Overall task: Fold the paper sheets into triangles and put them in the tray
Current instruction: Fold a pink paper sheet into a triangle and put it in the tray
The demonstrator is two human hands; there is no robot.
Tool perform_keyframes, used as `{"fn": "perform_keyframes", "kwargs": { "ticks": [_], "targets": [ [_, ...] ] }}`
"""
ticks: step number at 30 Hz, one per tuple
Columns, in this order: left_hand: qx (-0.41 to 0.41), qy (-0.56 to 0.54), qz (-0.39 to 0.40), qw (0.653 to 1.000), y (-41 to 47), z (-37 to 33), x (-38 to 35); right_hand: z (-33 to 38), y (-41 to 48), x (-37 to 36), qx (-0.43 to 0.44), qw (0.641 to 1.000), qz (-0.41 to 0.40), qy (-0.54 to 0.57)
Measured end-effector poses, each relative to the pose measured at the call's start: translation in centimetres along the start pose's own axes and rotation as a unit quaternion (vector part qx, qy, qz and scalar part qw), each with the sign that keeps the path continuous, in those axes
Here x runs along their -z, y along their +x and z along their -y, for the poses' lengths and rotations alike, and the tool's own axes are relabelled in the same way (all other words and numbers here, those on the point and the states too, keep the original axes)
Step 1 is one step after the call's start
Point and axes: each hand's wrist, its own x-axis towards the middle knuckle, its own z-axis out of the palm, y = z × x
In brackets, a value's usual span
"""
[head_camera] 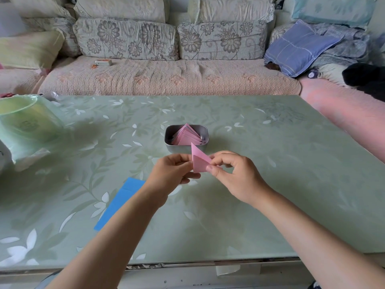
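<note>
A small pink paper sheet, partly folded into a triangle, is held just above the table between both hands. My left hand pinches its left edge. My right hand pinches its right corner with thumb and forefinger. Just behind the hands stands a small metal tray holding several folded pink triangles. A blue paper sheet lies flat on the table at the left, partly hidden under my left forearm.
The table has a green floral glass top. A green plastic bag over a round container sits at the far left. A sofa with cushions runs along the far side and the right.
</note>
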Motion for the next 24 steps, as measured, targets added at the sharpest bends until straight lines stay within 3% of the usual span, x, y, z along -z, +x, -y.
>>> {"fn": "perform_keyframes", "kwargs": {
  "ticks": [3,8,15,24],
  "targets": [
    [-0.001,0.019,0.025,1.000,-0.1,-0.1,-0.3,-0.5,0.3,0.2,-0.073,0.996,-0.008,0.046],
    [-0.011,0.044,0.057,0.997,-0.3,-0.2,-0.4,-0.4,0.5,0.3,-0.099,0.992,-0.002,0.081],
    [-0.078,0.055,-0.031,0.995,0.0,0.7,-1.0,-0.2,0.4,0.2,-0.101,0.991,0.025,0.080],
    [-0.089,0.040,-0.013,0.995,-0.2,0.8,-1.4,0.0,0.4,0.2,-0.156,0.979,0.042,0.127]
  ]
}}
